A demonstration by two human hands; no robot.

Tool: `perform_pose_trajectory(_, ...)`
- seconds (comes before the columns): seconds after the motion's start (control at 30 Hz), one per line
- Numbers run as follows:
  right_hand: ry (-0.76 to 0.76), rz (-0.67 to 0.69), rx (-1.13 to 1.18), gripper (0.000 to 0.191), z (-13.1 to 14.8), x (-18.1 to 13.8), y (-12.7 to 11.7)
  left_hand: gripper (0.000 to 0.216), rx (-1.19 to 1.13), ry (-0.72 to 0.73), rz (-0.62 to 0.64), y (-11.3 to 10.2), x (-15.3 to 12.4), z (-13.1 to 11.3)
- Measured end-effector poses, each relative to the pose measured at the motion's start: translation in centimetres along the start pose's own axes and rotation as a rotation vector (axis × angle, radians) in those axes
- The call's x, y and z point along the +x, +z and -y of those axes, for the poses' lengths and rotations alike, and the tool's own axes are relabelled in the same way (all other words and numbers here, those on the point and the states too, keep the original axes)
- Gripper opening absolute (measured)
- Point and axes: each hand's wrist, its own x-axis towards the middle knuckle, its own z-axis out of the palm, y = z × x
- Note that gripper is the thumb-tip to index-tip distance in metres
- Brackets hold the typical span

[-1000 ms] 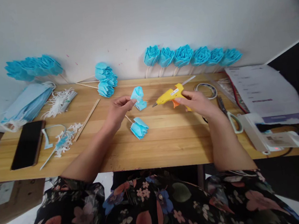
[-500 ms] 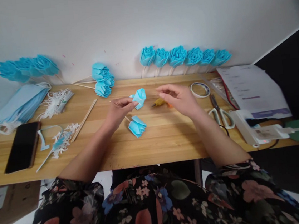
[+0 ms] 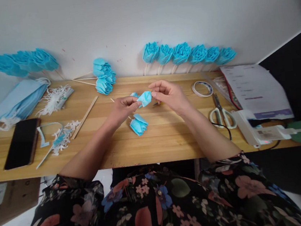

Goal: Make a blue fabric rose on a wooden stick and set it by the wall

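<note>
My left hand [image 3: 124, 110] pinches a folded blue petal [image 3: 145, 98] of thin, cloth-like material between thumb and fingers. At the petal's right edge, my right hand [image 3: 168, 95] has its thumb and fingertips closed on it. A small blue flower [image 3: 139, 124] on a stick lies on the table just below my hands. Another bit of blue material [image 3: 134, 94] shows behind the petal, partly covered. The dark tip of a yellow tool [image 3: 155, 104] peeks out under my right hand, which hides the rest.
Finished blue flowers lean on the wall at left [image 3: 26, 61] and right [image 3: 181, 53]; more flowers [image 3: 103, 76] lie between. Face masks [image 3: 20, 100], a phone [image 3: 22, 144] and sticks [image 3: 85, 117] are left. Tape [image 3: 202, 89], scissors [image 3: 221, 113] and a power strip [image 3: 247, 129] are right.
My right hand has moved left and down to the petal, taking its right edge and covering most of the yellow tool. The petal has tilted and shifted slightly right in my left hand.
</note>
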Motion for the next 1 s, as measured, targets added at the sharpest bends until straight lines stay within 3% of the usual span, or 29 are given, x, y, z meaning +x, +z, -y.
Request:
perform_pose_trajectory(0.13, -0.011, -0.025, 0.063, 0.039, -0.6, -0.9, 0.4, 0.032, -0.039, -0.009, -0.008, 0.1, 0.2, 0.1)
perform_pose_trajectory(0.4, 0.004, 0.059, 0.136, 0.057, -1.5, -1.5, 0.5, 0.032, -0.058, 0.011, -0.036, 0.3, 0.3, 0.5)
perform_pose_trajectory(1.0, -0.069, 0.032, 0.043, 0.057, -2.1, -1.3, 0.5, 0.041, 0.011, 0.030, -0.007, 0.1, -0.1, -0.6)
